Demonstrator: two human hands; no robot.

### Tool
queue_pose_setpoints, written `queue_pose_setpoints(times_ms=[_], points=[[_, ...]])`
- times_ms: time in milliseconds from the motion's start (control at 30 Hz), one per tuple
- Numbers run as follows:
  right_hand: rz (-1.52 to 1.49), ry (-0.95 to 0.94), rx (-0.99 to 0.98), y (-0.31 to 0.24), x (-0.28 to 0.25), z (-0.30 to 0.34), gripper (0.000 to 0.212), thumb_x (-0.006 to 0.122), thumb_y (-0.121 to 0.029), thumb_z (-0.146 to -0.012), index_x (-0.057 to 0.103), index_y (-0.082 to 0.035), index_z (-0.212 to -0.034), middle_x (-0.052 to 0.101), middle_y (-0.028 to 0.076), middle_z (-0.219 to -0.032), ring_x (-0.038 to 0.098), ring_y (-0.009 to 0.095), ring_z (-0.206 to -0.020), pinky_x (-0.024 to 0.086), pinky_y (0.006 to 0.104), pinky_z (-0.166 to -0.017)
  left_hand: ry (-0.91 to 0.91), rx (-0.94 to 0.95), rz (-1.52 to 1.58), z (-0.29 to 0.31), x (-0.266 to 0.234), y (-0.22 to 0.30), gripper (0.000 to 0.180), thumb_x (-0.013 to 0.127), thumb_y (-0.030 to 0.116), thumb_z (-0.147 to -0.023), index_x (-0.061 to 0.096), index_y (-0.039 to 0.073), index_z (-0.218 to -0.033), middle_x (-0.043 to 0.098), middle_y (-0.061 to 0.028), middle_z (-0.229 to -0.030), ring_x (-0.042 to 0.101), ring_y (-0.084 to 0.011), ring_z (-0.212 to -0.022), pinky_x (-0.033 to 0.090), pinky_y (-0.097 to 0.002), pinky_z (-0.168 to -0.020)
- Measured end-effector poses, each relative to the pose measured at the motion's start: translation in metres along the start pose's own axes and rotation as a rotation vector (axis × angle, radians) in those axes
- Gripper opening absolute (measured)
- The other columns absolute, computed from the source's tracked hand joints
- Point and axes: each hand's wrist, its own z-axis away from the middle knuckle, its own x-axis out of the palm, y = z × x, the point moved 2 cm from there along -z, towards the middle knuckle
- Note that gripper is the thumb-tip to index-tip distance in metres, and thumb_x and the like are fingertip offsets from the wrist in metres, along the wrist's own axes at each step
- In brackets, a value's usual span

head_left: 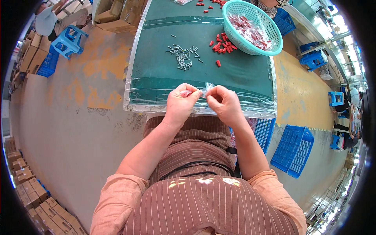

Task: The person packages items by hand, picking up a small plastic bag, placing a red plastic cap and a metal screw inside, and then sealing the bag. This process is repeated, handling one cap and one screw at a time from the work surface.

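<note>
Over the near edge of the green-topped table [152,62], both hands pinch a small clear plastic bag [208,87]. My left hand [181,103] is closed, with something reddish showing between its fingers, perhaps a red piece inside the bag. Thumb and forefinger of my right hand [226,103] are pressed together on the bag's other side. Beyond the hands lies a loose pile of short metal pins or screws [183,56]. Several small red tapered caps [224,46] are scattered right of it, one lying apart. A turquoise colander basket [254,49] holds many bagged red pieces.
Blue plastic crates [291,150] stand on the floor to the right of the table. At the far left are a blue stool [69,41] and cardboard boxes [37,51]. Another person's arm [268,3] shows behind the basket. Clear film covers the table's near edge.
</note>
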Motion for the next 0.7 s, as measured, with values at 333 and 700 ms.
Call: queue_pose_setpoints(times_ms=[333, 700], points=[[0.588, 0.089, -0.615, -0.012, 0.004, -0.071, 0.01, 0.062, -0.003, -0.074, 0.065, -0.006, -0.083, 0.061, 0.01, -0.079, 0.058, 0.031, -0.078, 0.048, 0.0373, -0.069, -0.017, -0.028, -0.072, -0.004, -0.036, 0.0, 0.01, 0.056, 0.014, -0.093, 0.056, 0.004, -0.09, 0.056, 0.003, -0.07, 0.042, -0.001, -0.056, 0.035, -0.0171, -0.049], [1.1, -0.285, -0.871, -0.006, 0.014, -0.142, 0.007, 0.06, -0.004, -0.075, 0.061, -0.007, -0.081, 0.057, 0.005, -0.084, 0.056, 0.021, -0.087, 0.049, 0.0323, -0.077, 0.095, -0.188, -0.346, -0.014, -0.072, 0.014, 0.005, 0.065, 0.004, -0.082, 0.062, 0.002, -0.078, 0.062, 0.0006, -0.074, 0.052, -0.0048, -0.068, 0.042, -0.0208, -0.062]])
